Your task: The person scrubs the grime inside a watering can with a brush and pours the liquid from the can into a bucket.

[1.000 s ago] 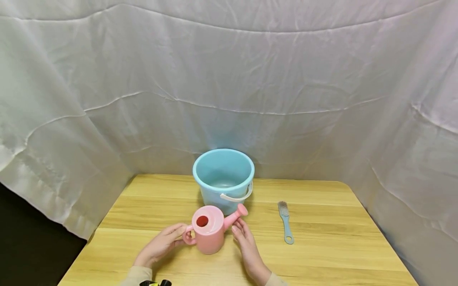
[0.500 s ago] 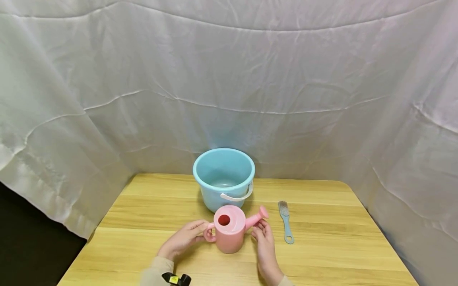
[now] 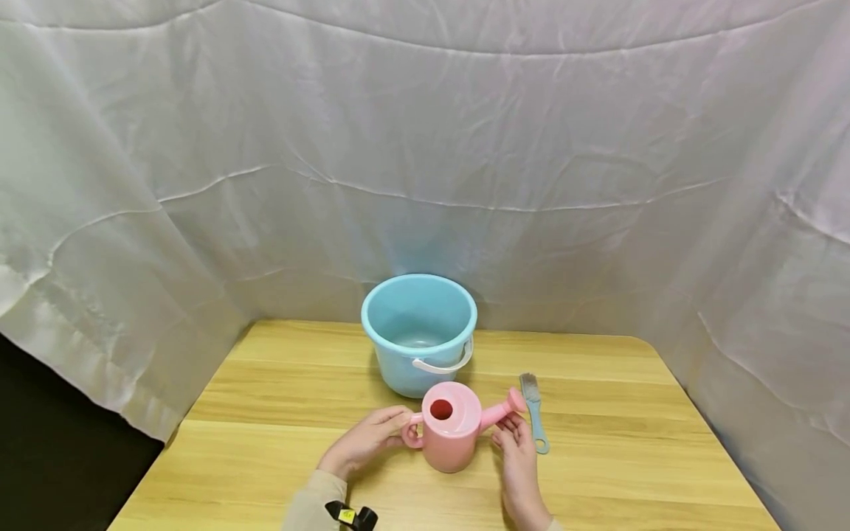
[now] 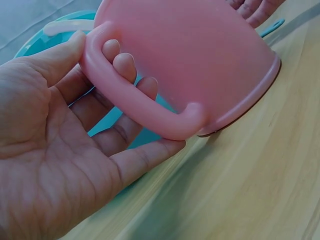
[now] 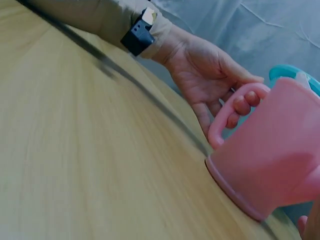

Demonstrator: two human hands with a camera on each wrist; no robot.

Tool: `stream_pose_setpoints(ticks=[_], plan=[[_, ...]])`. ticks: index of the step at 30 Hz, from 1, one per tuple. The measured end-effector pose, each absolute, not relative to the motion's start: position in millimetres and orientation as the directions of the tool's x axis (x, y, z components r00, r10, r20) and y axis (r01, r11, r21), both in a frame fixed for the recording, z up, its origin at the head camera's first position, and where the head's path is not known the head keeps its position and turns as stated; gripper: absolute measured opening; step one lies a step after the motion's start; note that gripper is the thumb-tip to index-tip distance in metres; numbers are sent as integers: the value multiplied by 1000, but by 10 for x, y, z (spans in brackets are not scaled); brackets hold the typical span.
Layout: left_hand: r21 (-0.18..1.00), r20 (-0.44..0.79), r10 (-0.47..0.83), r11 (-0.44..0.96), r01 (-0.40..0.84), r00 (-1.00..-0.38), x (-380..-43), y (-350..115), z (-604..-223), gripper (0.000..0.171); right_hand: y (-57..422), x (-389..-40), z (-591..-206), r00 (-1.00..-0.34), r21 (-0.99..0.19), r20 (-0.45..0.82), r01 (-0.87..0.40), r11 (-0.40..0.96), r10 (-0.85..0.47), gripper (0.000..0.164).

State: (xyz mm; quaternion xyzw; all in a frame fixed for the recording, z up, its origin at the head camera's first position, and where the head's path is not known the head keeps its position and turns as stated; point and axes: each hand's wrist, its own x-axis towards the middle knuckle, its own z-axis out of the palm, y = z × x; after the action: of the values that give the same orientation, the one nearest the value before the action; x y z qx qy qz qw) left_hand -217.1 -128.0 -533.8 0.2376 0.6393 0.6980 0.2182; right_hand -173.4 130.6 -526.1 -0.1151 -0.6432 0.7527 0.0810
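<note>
A pink watering can [image 3: 450, 435] stands upright between my two hands, its base right at the tabletop. My left hand [image 3: 368, 441] holds its loop handle [image 4: 135, 97]; several fingers pass through the loop, and the thumb lies at its upper end. On the other side, my right hand [image 3: 519, 464] has its fingers up at the underside of the spout [image 3: 494, 414], which points right and ends in a round rose [image 3: 516, 400]. Only a bit of the right hand's fingers [image 5: 303, 226] shows in the right wrist view.
Behind the can is a light blue bucket [image 3: 392, 365] with a white handle [image 3: 441, 366]. A blue-handled brush [image 3: 536, 417] lies just right of the spout and right hand. Grey cloth [image 3: 425, 162] encloses the back and sides of the wooden table [image 3: 631, 457].
Both hands have carried the watering can to the right across the table front, bringing its spout beside the brush. Bucket and brush have stayed in place.
</note>
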Motion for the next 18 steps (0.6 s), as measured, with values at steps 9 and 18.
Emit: stream_pose_setpoints(ticks=[9,18], plan=[[997,35,611,-81,-19,-791,-2156,-1267,-5322,50,1609,-1805,-5270,-954,-996,-63,42,-80,293,47],[995,41,605,-97,-23,-795,-2159,-1250,-5332,50,2024,-2034,-5119,-971,-962,33,34,271,238,45]])
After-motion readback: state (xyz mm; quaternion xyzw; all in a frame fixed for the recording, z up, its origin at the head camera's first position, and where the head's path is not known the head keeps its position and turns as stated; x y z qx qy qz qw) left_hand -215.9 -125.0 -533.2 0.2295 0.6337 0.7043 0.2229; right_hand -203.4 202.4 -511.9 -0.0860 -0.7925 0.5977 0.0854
